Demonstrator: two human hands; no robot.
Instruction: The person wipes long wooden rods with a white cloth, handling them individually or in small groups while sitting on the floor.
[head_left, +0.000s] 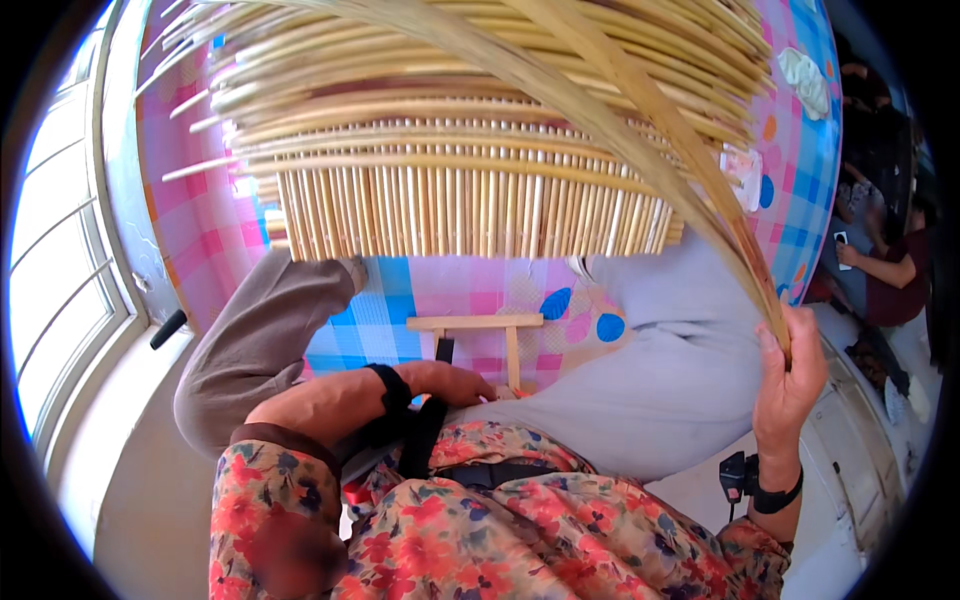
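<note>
1. Right hand [790,375], raised at the right of the view, is closed round the lower ends of a bundle of long bamboo strips [640,120]; thumb and fingers pinch them just above the palm. A black strap circles the wrist.
2. The strips are pale tan, flat and thin. They rise from the fist and arc up and left across the top of the view. Too many overlap to count.
3. Left hand [455,383] lies low on the lap, fingers loosely curled, palm down, touching the grey trouser leg [660,390]. Whether it holds anything I cannot tell. A black band sits on this wrist too.
4. Just past the left hand stands one small wooden frame [478,325]: a crossbar on two visible uprights.
5. Beyond the knees, a woven bamboo piece [470,190] fills the upper middle: a dense row of upright slats below, crossed by horizontal strips above, loose ends jutting left.
6. Beneath everything, a pink and blue checked mat [800,190] with blue ovals.
7. Far right, another person sits, one hand visible.
8. Left edge: one window [55,250].
</note>
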